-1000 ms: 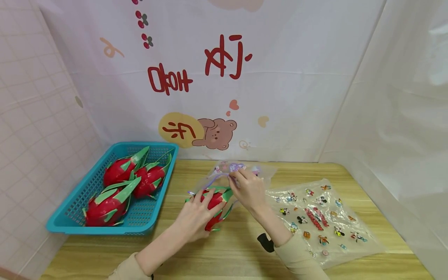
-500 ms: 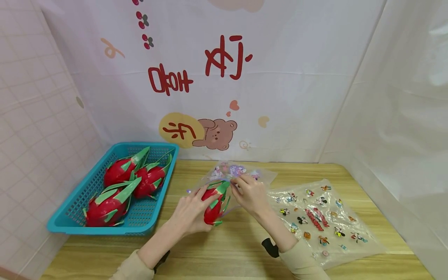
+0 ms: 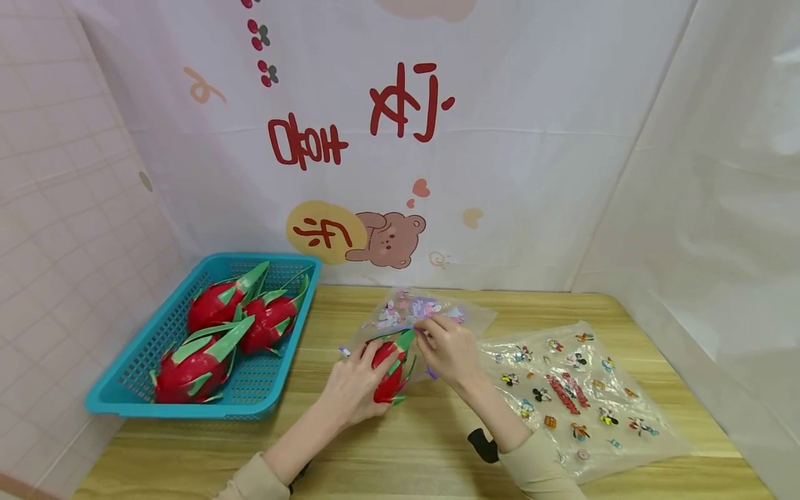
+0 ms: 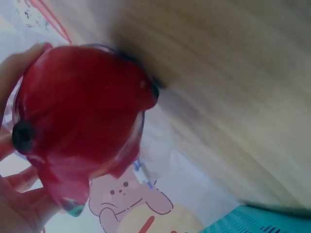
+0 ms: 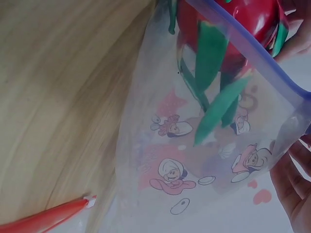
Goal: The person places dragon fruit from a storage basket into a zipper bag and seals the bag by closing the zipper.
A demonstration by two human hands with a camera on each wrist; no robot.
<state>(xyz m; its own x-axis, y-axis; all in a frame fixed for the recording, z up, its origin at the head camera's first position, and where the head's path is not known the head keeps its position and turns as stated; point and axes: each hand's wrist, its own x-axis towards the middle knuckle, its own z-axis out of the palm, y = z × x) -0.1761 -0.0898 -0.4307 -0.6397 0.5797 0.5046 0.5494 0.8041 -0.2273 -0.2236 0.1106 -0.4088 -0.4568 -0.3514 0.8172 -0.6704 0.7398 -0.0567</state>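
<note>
In the head view my left hand (image 3: 356, 384) grips a red dragon fruit (image 3: 392, 380) with green leaves. My right hand (image 3: 454, 349) pinches the edge of a clear printed zip bag (image 3: 384, 316) just right of the fruit. From the right wrist, the leafy end of the dragon fruit (image 5: 211, 53) shows inside the bag (image 5: 160, 155), past its purple zip edge (image 5: 265, 60). The left wrist view has the fruit's other end (image 4: 82, 111) outside the bag mouth, with curled fingers (image 4: 22, 199) around its side. A white-and-purple slider (image 3: 345, 351) hangs at the bag's left corner.
A blue basket (image 3: 284, 378) at the left holds several things, among them dragon fruits (image 3: 194, 371). A second clear bag with cartoon prints (image 3: 600, 396) lies flat at the right; its red zip edge (image 5: 46, 216) shows in the right wrist view. A white printed backdrop (image 3: 519, 173) stands behind.
My right hand has come down and nearer along the bag's edge. The dragon fruit has shifted slightly right, with its leaves toward the bag mouth. Basket and second bag have not moved.
</note>
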